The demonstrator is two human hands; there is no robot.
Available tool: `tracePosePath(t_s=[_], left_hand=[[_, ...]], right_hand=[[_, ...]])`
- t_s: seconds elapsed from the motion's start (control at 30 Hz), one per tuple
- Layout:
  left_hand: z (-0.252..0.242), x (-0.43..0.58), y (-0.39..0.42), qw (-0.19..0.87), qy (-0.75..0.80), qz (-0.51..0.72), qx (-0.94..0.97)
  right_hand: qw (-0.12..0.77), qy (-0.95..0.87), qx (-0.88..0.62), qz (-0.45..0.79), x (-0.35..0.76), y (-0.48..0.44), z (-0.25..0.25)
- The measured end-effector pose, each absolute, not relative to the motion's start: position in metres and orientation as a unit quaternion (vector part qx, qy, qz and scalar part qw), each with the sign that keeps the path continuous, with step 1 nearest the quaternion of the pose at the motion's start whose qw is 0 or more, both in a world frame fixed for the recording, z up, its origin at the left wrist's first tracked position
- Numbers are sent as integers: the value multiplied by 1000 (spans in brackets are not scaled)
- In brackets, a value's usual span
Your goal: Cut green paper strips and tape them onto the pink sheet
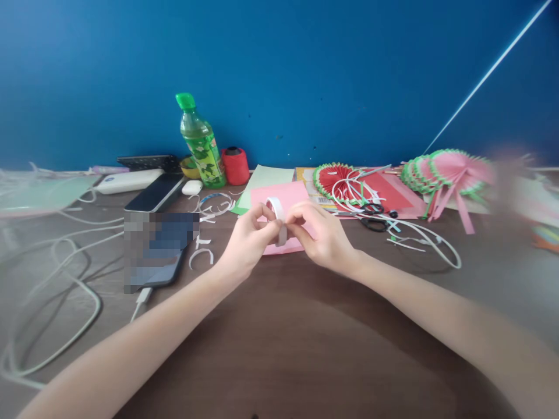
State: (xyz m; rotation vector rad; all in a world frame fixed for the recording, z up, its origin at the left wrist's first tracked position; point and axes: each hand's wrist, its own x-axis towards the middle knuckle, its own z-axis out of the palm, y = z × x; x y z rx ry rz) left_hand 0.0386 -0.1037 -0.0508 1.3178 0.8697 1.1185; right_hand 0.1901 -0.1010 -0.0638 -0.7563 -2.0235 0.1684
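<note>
My left hand (251, 235) grips a roll of white tape (276, 208) between thumb and fingers, with the ring standing on edge. My right hand (321, 235) is closed in a pinch against the outer side of the tape roll. Its fingertips meet my left thumb there, and a loose tape end between them is too small to make out. Both hands are raised over a pink sheet of paper (283, 192), which lies partly on a pale green sheet (273, 174).
Left are phones (155, 192), a cable (94, 297) and tape scraps (201, 256). A green bottle (201, 145) and a red thread spool (234, 166) stand by the blue wall. Right are black-handled scissors (373, 223), a red-green paper fan (334, 183) and pink-green paper fans (454, 171).
</note>
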Motion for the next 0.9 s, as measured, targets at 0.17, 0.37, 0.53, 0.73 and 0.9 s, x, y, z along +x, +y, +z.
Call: tracePosePath(t_s=[0.17,0.37,0.53,0.73,0.9], left_hand=[[-52,37,-100,587,375,477,536],[-50,37,-99,597,381,471,526],[-52,36,-99,588,388,463,538],[-51,36,-100,556,410,450,566],[-50,38,-101,597,413,444,526]], right_hand=[[475,-806,-328,131,191,-100,-61],[511,-757,-342,222,191,-98,-60],[502,-766,-336,220,191,-97,-58],[472,-779,-359,205,191,-97,-56],[459,-795,-341,203,193,-95,-57]])
